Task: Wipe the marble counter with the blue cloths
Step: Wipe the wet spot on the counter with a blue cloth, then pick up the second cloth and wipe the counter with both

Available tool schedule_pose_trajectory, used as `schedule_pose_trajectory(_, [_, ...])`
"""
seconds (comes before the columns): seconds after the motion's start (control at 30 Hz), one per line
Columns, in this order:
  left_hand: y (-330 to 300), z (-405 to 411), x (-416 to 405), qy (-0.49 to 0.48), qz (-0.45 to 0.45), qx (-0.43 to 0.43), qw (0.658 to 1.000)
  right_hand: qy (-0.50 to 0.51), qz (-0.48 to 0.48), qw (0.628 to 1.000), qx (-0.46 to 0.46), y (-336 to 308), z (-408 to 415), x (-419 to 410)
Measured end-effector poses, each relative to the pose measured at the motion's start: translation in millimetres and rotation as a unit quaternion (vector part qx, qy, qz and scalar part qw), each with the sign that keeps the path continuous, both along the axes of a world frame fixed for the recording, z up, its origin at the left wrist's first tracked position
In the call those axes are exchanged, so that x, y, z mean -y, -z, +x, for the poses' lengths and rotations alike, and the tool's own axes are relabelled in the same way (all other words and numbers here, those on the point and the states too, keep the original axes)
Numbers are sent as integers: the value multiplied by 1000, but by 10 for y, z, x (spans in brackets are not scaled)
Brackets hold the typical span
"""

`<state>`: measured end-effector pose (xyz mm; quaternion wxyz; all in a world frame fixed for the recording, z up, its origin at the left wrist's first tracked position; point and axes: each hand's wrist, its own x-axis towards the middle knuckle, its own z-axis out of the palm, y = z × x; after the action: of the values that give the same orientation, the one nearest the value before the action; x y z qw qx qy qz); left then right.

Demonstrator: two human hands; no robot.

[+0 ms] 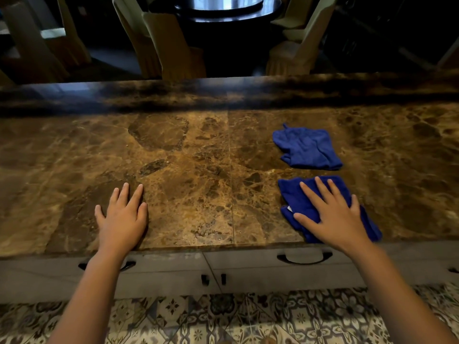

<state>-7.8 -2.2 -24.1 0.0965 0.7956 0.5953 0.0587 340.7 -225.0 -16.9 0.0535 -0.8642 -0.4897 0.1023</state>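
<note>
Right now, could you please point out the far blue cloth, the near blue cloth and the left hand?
far blue cloth [308, 147]: head view, middle of the fabric.
near blue cloth [291, 192]: head view, bare far-left corner.
left hand [123, 217]: head view, back of the hand.

Brown marble counter [198, 170] is seen from above. The near blue cloth [295, 194] is pressed flat at the counter's front edge under the right hand [332, 214], fingers spread. A second blue cloth [308, 147] is left crumpled just behind it, untouched. The left hand [124, 217] is laid flat on bare marble, well apart from both cloths.
</note>
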Motion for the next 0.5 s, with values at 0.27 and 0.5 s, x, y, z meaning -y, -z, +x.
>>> schedule_pose_trajectory(0.27, [-47,2,0,10,-23,-3,1000,10,-10,1000,6,7,63,2])
schedule_pose_trajectory(0.5, [-282,154,-167,4,-49,3,999,36,4,999,11,-145,-4,-20])
